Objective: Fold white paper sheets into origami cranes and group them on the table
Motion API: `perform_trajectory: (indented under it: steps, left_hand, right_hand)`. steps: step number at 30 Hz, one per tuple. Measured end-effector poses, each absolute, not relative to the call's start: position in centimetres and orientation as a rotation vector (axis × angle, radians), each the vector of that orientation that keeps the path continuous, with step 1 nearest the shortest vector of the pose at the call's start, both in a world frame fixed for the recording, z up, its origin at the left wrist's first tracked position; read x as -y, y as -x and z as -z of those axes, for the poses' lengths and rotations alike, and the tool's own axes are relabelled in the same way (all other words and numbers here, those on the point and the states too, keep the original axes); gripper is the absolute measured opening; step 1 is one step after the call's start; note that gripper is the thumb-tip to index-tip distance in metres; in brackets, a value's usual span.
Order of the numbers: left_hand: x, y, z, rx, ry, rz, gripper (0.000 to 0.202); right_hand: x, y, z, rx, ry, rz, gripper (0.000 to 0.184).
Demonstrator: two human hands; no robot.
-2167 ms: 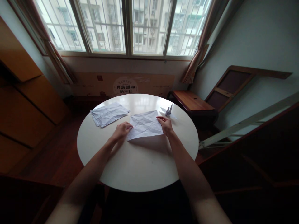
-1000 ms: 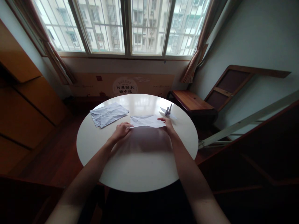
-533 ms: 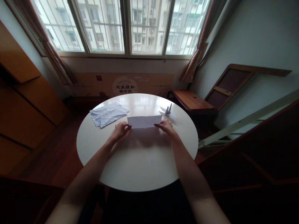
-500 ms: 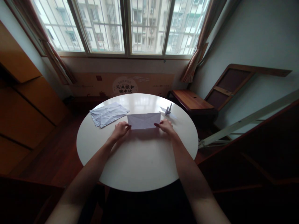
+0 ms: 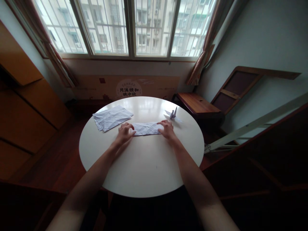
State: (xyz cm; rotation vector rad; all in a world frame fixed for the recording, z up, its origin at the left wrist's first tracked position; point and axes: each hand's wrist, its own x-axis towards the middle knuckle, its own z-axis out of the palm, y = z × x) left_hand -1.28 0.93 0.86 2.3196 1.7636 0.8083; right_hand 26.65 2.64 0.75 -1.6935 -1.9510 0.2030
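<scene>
A creased white sheet of paper (image 5: 147, 128), doubled into a long strip, lies nearly flat on the round white table (image 5: 144, 166). My left hand (image 5: 125, 132) has its curled fingers and thumb at the strip's left end. At the right end, my right hand (image 5: 166, 129) holds the paper likewise, thumb near the front edge and index finger toward the back. Beyond my right hand stands a folded paper crane (image 5: 173, 113). To the left of my left hand lies a small stack of crumpled paper sheets (image 5: 113, 117).
Behind the table is a low wooden bench (image 5: 196, 103), with a dark wooden frame (image 5: 237, 89) leaning by the wall. A pale metal rail (image 5: 252, 123) slants along the right. Orange cabinets (image 5: 26, 112) stand on the left, below the barred window's curtain (image 5: 56, 61).
The paper has gone from held up facing me to lying low on the table, its creased face showing. My right hand has moved slightly left; both hands' fingers now curl over the ends.
</scene>
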Motion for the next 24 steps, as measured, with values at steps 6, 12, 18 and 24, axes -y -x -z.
perform_trajectory:
  steps: [6,12,18,24]
  left_hand:
    - [-0.4,0.7,-0.7,-1.244,-2.553,-0.657,0.025]
    - [-0.1,0.6,-0.9,-1.340,-2.536,-0.511,0.034]
    - [0.0,0.7,-0.9,-1.397,-2.528,-0.584,0.045]
    - [-0.4,0.7,0.0,-1.143,-2.555,-0.540,0.061]
  right_hand:
    - [-2.4,-25.8,-0.2,2.201,1.410,-0.342,0.026]
    - [-1.8,-25.5,-0.6,2.242,1.479,-0.326,0.035]
    - [-1.9,-24.8,-0.7,2.224,1.400,-0.352,0.030]
    - [-2.1,-24.6,0.0,2.196,1.423,-0.347,0.037]
